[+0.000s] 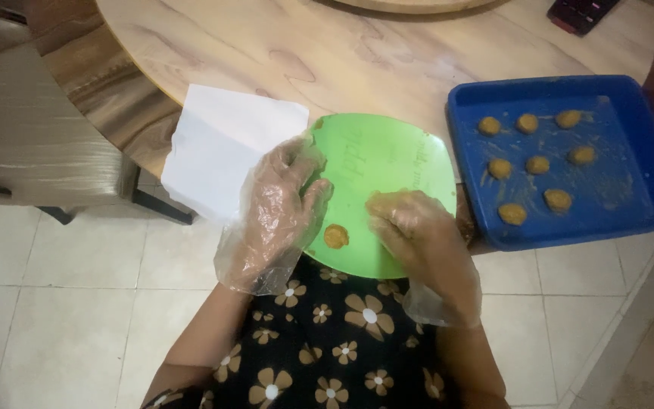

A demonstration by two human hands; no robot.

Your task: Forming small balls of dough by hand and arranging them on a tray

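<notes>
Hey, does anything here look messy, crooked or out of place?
The blue tray is smeared with brown paste around its eight dough balls. The green plate overhangs the table edge, steadied by both gloved hands.

Eight dough balls (537, 164) sit in one blue tray (645, 198); one dough disc (335, 236) lies on one green plate (387, 155); one white paper sheet (225, 148).

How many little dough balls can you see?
9. Eight sit in the blue tray: three in the top row, three in the middle, two at the bottom. One lies on the green plate. More may hide under the right hand.
</notes>
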